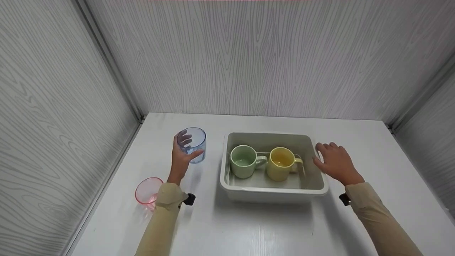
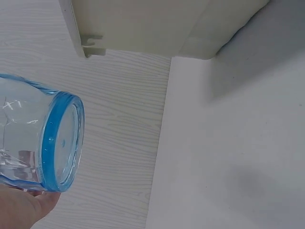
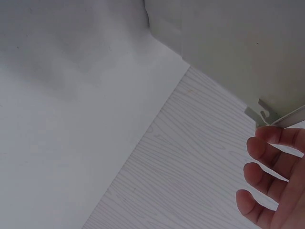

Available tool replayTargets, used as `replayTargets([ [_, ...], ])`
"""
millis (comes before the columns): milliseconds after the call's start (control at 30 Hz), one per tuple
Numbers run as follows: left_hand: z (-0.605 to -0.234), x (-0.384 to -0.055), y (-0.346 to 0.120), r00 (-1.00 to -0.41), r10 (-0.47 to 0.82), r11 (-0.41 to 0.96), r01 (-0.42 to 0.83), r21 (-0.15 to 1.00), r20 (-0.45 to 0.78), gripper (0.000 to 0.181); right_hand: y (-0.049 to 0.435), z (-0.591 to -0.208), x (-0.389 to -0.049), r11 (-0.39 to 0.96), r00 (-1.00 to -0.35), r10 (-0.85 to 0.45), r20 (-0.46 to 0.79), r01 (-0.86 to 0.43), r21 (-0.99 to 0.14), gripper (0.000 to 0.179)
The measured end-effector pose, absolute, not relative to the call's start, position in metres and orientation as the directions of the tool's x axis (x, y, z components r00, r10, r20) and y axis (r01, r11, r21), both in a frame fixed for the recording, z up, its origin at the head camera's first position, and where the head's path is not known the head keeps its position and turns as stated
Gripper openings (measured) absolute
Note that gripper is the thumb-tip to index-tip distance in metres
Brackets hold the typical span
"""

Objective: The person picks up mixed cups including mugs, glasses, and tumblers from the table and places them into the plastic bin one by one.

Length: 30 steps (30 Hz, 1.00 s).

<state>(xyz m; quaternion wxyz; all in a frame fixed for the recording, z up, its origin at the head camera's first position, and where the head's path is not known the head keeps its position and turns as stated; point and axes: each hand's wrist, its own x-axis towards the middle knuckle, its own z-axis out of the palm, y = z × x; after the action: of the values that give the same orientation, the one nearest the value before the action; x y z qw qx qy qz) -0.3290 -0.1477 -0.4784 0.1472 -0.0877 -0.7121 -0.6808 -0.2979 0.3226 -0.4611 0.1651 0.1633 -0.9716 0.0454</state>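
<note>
Nearest me, my two tan sleeves (image 1: 160, 227) reach over the white table (image 1: 266, 231), black devices (image 1: 189, 200) at the wrists. Taking the pale grey tub (image 1: 266, 197) as the clock's centre, with twelve pointing away from me, a clear pink cup (image 1: 149, 192) stands between eight and nine o'clock, just beside my left cuff. Inside the tub, a green mug (image 1: 243, 167) sits upright on the nine o'clock side and a yellow mug (image 1: 278, 170) upright towards three, both handles pointing at three.

My right hand (image 1: 336, 161) is at the tub's three o'clock rim, fingers apart and loosely bent — whether it presses there, I can't tell. Across at half past nine, my left hand (image 1: 180, 154) is clamped round a clear blue cup (image 1: 197, 151), mouth up, raised off the table and apart from the tub. Farthest off, at twelve, rises a grey wood-grained wall (image 1: 227, 57).
</note>
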Motion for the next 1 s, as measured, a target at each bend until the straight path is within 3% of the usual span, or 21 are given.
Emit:
replayTargets([
  [1000, -0.457, -0.319, -0.129, -0.943, 0.035, 0.076, 0.333, 0.94, 0.331, 0.082, 0.324, -0.464, -0.3, 0.94, -0.882, -0.309, 0.355, -0.34, -0.028, 0.03],
])
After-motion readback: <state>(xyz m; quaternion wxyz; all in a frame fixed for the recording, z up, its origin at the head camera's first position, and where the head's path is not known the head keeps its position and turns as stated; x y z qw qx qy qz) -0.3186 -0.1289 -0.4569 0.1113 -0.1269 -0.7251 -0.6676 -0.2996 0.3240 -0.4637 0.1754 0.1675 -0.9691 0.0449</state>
